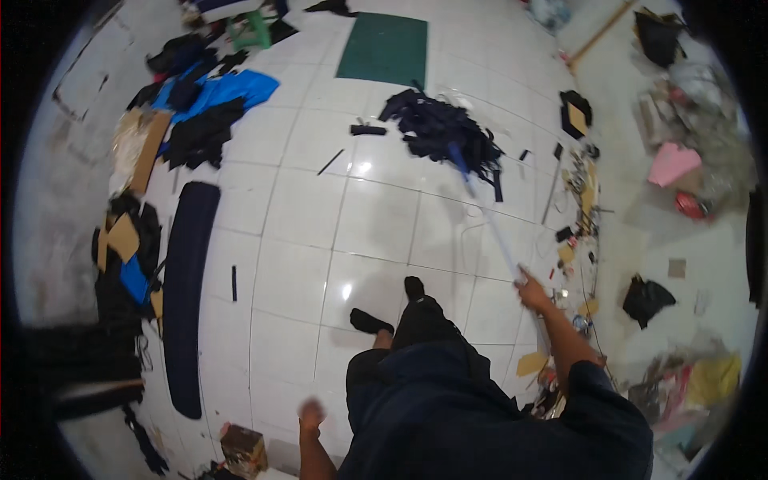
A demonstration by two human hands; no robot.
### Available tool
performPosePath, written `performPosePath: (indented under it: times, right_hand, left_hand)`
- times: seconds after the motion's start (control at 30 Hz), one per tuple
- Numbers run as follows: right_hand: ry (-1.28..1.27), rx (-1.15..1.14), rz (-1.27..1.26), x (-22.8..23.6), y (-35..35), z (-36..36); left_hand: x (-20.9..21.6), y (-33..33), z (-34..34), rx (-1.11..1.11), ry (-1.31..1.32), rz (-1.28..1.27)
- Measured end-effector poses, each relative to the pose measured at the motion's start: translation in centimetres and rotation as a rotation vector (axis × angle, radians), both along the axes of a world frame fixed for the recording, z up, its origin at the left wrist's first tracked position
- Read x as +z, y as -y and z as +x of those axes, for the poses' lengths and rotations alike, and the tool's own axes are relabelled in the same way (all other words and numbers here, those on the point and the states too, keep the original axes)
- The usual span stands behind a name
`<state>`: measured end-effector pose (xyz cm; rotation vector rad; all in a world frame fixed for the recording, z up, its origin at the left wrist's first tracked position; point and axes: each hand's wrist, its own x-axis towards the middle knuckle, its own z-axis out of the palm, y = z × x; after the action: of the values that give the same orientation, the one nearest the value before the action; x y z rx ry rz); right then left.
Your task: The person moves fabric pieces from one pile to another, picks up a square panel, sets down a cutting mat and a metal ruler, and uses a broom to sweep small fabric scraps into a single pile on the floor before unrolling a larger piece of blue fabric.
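Observation:
My right hand (pixel 531 290) is closed around the upper end of a broom's long pale handle (pixel 502 240). The handle slants forward and left to a blue lower part (pixel 458 158), which meets a heap of dark fabric scraps (pixel 436 128) on the floor; the broom's head cannot be made out among the scraps. Low in the view, my left hand (pixel 312 414) hangs beside my body, away from the broom. Motion smears its fingers, and I see nothing held in it.
White floor tiles (pixel 296 208) carry loose dark strips. A green mat (pixel 384 48) lies beyond the heap. On the left are a long dark roll (pixel 190 296), blue sheeting (pixel 248 88) and black cloth. Small litter (pixel 580 192) and bags (pixel 696 104) line the right side.

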<state>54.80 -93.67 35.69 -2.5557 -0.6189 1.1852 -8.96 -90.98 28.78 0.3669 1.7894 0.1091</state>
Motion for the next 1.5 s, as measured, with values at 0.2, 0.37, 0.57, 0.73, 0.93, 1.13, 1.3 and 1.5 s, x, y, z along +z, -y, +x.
performPosePath:
  times: [0.2,0.37,0.57,0.73,0.93,1.13,1.3,1.5]
  right_hand:
    - [-0.049,0.212,-0.33,0.9,15.8,-17.8]
    - [-0.216,0.019,-0.505,-1.0,17.4,-19.3]
    - [0.147,0.222,-0.399,-14.2,9.1,-0.3]
    - [0.26,-0.1,-0.114,-9.9,-1.1,12.2]
    - [0.079,-0.124,0.02,-8.0,13.7,6.9]
    - [-0.146,-0.471,-0.208,0.4,27.6,0.4]
    - [-0.019,-0.753,-0.217,-7.4,32.4,7.6]
    - [-0.363,-0.826,0.068,-5.0,22.8,16.2]
  left_hand:
    - [-1.2,-8.1,0.8,-0.165,-0.007,0.14]
    - [2.0,-13.1,3.7,-0.208,-0.039,0.27]
    - [4.1,-10.9,6.7,-0.26,-0.066,0.275]
    - [4.4,-6.3,6.6,-0.355,-0.156,0.086]
    - [2.3,-0.8,12.9,-0.299,-0.074,-0.036]
    - [0.9,-3.1,28.7,-0.761,0.023,-0.002]
    - [7.1,-10.4,39.5,-0.709,0.141,0.382]
    - [9.1,-13.7,39.8,-0.775,-0.017,0.403]
